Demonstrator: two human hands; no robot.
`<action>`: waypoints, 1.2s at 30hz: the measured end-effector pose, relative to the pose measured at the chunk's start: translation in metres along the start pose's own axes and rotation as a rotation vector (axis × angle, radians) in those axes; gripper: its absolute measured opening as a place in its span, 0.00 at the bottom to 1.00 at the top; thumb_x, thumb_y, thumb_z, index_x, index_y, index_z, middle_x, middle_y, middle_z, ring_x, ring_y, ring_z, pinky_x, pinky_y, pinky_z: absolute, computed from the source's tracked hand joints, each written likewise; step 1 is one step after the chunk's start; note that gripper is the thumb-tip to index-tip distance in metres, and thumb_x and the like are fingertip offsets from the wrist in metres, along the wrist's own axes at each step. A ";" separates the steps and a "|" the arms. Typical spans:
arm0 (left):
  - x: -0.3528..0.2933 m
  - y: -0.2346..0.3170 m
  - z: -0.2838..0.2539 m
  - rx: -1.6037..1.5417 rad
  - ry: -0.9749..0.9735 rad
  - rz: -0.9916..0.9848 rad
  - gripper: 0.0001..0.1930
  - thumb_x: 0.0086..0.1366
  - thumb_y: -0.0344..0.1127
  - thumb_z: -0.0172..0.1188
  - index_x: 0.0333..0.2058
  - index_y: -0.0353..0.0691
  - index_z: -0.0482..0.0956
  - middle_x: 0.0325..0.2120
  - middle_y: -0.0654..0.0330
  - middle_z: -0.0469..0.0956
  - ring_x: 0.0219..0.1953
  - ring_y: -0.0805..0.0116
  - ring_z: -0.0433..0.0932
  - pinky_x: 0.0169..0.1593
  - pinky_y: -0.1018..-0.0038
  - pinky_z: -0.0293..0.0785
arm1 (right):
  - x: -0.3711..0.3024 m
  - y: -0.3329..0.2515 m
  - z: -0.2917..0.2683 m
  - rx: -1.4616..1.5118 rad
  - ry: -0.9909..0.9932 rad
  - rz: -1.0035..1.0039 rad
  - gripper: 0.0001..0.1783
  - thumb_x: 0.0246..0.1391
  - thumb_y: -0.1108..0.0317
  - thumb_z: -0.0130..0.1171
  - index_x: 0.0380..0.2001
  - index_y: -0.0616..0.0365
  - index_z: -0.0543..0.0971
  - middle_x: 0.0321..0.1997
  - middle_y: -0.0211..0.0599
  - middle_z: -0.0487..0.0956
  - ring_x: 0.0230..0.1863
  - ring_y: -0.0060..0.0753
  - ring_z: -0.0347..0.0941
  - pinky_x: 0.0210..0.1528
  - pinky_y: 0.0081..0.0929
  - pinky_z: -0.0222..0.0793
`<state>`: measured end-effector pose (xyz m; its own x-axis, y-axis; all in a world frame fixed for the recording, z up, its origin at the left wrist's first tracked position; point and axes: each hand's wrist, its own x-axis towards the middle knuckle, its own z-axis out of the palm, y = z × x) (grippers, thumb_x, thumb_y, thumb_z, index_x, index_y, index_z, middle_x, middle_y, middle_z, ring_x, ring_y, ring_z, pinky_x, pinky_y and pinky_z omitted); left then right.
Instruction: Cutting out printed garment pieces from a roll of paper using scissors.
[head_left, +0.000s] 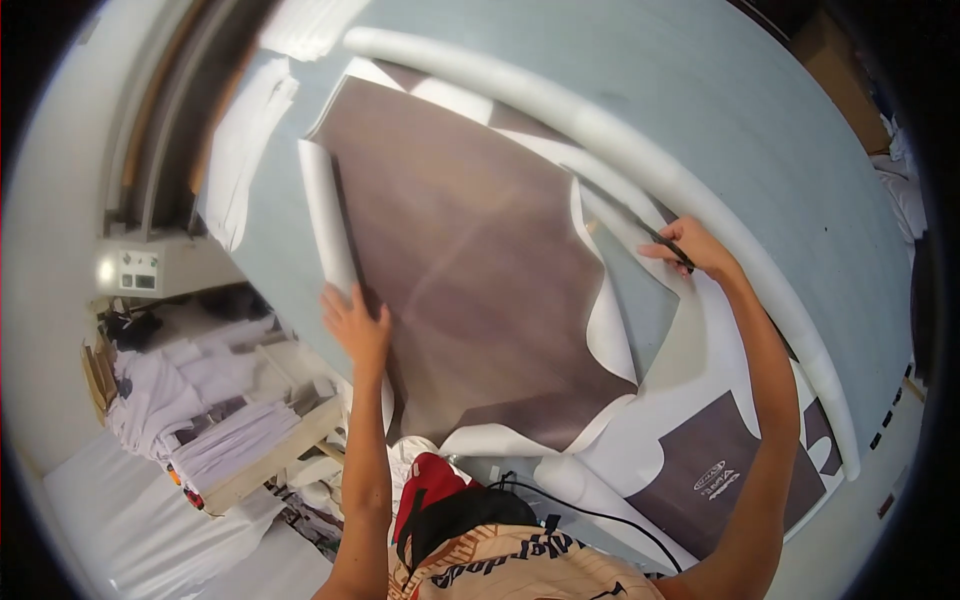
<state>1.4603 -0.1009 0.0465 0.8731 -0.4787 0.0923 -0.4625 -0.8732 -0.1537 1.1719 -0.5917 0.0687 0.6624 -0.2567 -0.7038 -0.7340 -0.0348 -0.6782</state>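
Note:
A large sheet (470,250) printed dark brown, with white margins, lies spread across the worktable. Its cut edge on the right is wavy, and strips of the white margin curl there. My left hand (357,325) rests at the left side of the sheet, fingers apart, by the curled white edge (325,210). At the right, my right hand (698,250) is closed around dark-handled scissors (672,252). The blades point up and left, near a white strip; whether they touch it I cannot tell. A second brown-printed piece (710,460) with white lettering lies below my right forearm.
A long white roll (600,110) curves along the far side of the blue-grey table (780,150). White cloth (245,150) lies at its left edge. Lower left, a wooden stand (270,455) bears stacked pale fabric (225,440). A black cable (600,515) runs close to my body.

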 end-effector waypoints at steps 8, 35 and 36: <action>0.055 0.043 0.001 -0.014 0.091 0.307 0.35 0.54 0.39 0.70 0.62 0.41 0.71 0.70 0.37 0.52 0.72 0.35 0.50 0.70 0.43 0.50 | 0.012 -0.014 -0.005 -0.013 -0.028 0.006 0.26 0.51 0.50 0.74 0.14 0.52 0.73 0.14 0.23 0.69 0.13 0.16 0.62 0.17 0.19 0.54; 0.185 -0.022 0.034 -0.216 0.108 0.400 0.37 0.53 0.39 0.70 0.63 0.47 0.71 0.72 0.38 0.50 0.72 0.36 0.52 0.69 0.44 0.52 | 0.097 -0.073 0.029 -0.136 0.019 -0.051 0.23 0.51 0.50 0.73 0.17 0.55 0.77 0.13 0.22 0.68 0.13 0.16 0.63 0.15 0.20 0.57; 0.189 -0.024 0.036 -0.261 0.122 0.399 0.36 0.53 0.34 0.64 0.63 0.47 0.71 0.72 0.40 0.49 0.72 0.37 0.52 0.68 0.48 0.55 | 0.101 -0.074 0.029 -0.130 0.009 -0.052 0.22 0.51 0.51 0.73 0.18 0.55 0.78 0.14 0.21 0.68 0.13 0.16 0.63 0.15 0.20 0.56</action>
<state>1.6419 -0.1669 0.0319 0.6026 -0.7743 0.1933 -0.7942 -0.6056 0.0499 1.2970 -0.5872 0.0418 0.6993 -0.2600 -0.6659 -0.7122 -0.1731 -0.6803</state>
